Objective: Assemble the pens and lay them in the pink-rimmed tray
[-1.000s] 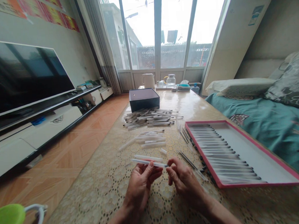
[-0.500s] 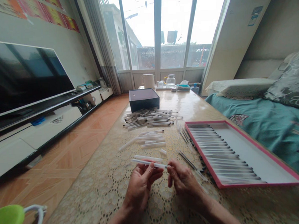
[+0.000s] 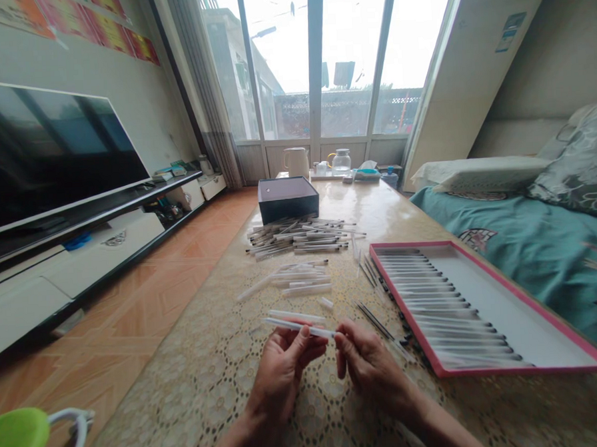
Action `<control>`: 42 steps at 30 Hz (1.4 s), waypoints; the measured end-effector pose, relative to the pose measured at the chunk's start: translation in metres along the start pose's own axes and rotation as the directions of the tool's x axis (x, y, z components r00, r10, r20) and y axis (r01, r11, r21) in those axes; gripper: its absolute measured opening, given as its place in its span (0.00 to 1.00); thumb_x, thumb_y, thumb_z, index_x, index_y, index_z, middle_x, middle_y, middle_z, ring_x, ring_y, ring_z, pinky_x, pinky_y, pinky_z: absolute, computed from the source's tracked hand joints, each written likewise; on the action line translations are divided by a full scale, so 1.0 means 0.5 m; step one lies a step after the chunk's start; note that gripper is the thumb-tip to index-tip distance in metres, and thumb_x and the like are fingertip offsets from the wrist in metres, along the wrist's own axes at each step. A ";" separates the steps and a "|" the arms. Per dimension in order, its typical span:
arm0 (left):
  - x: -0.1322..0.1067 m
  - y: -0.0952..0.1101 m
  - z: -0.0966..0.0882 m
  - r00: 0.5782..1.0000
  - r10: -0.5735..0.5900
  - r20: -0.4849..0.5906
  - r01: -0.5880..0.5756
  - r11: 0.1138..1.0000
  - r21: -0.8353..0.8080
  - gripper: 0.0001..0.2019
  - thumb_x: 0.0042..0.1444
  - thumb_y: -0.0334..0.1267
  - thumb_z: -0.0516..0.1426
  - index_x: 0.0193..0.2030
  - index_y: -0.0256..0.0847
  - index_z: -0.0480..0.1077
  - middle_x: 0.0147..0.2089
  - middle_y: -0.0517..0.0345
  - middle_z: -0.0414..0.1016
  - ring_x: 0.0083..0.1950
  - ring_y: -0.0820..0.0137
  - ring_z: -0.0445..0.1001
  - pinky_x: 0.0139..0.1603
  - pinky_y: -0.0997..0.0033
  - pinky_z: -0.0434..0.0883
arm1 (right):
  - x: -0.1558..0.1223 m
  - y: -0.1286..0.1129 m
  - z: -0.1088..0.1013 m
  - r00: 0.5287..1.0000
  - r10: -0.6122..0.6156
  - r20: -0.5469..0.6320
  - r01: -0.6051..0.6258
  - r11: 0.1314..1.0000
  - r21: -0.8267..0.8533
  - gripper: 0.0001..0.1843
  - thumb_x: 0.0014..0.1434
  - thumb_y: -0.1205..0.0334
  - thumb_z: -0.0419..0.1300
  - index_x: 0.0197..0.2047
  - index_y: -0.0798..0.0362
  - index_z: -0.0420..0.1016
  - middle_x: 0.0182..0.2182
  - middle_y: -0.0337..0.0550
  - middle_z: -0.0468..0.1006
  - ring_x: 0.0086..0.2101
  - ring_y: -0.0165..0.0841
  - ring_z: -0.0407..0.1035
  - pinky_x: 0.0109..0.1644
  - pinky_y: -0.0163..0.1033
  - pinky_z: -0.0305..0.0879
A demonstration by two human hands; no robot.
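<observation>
Between thumb and fingers, my left hand (image 3: 284, 357) grips a white translucent pen (image 3: 284, 324), held nearly level above the table. My right hand (image 3: 368, 353) pinches the right end of the same pen, and its fingertips hide that end. Just beyond the held pen is another pale pen tube (image 3: 297, 315). A short clear cap (image 3: 326, 303) lies past my fingers. Thin dark refills (image 3: 376, 319) rest to the right of my right hand, with small black plugs (image 3: 405, 324) scattered along the box edge.
A pink-rimmed box lid (image 3: 527, 298) on the right holds a row of pens (image 3: 443, 309). Ahead lie some clear tubes (image 3: 301, 277) and a pile of pens (image 3: 299, 237), before a dark box (image 3: 288, 201). A jug (image 3: 296, 162) and glass pot (image 3: 342, 160) stand at the far end.
Both hands keep nearly the same place, with the pen still between them. The right fingertips have shifted very slightly at the pen's end.
</observation>
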State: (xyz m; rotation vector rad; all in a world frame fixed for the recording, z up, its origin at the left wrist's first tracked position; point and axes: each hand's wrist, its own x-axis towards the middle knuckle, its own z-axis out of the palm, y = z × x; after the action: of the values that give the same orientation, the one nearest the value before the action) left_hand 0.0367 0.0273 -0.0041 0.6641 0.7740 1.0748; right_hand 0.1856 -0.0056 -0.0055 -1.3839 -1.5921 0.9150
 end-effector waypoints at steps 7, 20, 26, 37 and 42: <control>0.002 -0.006 -0.004 0.999 0.019 0.031 -0.020 0.999 0.041 0.09 0.47 0.36 0.63 0.33 0.36 0.69 0.29 0.55 0.78 0.31 0.69 0.77 0.37 0.69 0.72 | 0.004 -0.010 -0.009 0.917 0.264 0.297 -0.372 0.835 0.405 0.22 0.56 0.40 0.47 0.28 0.52 0.58 0.12 0.32 0.69 0.08 0.22 0.54 0.11 0.26 0.42; 0.013 -0.009 0.002 0.980 0.096 0.173 -0.153 0.921 0.358 0.13 0.48 0.40 0.61 0.39 0.35 0.69 0.26 0.59 0.71 0.22 0.74 0.69 0.23 0.75 0.66 | -0.005 -0.014 -0.002 0.989 -0.147 -0.019 0.143 0.981 -0.133 0.11 0.62 0.61 0.49 0.42 0.53 0.70 0.30 0.42 0.75 0.27 0.29 0.68 0.30 0.32 0.62; -0.046 -0.009 0.034 0.961 0.115 0.250 -0.255 0.712 0.654 0.13 0.50 0.36 0.57 0.44 0.40 0.69 0.35 0.51 0.73 0.27 0.68 0.73 0.26 0.72 0.67 | 0.003 0.004 -0.015 0.966 -0.060 -0.253 0.030 0.992 -0.119 0.13 0.62 0.56 0.47 0.36 0.54 0.68 0.26 0.42 0.73 0.23 0.30 0.67 0.26 0.32 0.62; 0.068 0.035 0.092 0.835 0.176 0.522 -0.529 -0.006 0.849 0.10 0.50 0.25 0.49 0.26 0.41 0.68 0.33 0.50 0.70 0.39 0.61 0.66 0.43 0.63 0.62 | 0.021 0.037 -0.035 0.923 0.123 -0.366 -0.075 0.987 0.143 0.19 0.60 0.49 0.47 0.43 0.56 0.61 0.22 0.39 0.75 0.14 0.28 0.66 0.19 0.33 0.63; 0.134 0.023 0.086 0.854 0.188 0.486 -0.505 0.066 0.861 0.11 0.48 0.24 0.51 0.20 0.43 0.63 0.28 0.52 0.68 0.40 0.60 0.66 0.48 0.62 0.60 | 0.025 0.041 -0.035 0.914 0.136 -0.383 -0.079 0.984 0.161 0.15 0.59 0.52 0.47 0.42 0.56 0.61 0.23 0.39 0.75 0.15 0.27 0.66 0.20 0.33 0.63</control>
State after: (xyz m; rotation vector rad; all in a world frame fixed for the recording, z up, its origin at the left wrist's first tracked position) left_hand 0.0845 0.0896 0.0144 2.2581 1.0892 0.7219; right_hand 0.2089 0.0094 -0.0159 -1.4574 -1.1354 0.7401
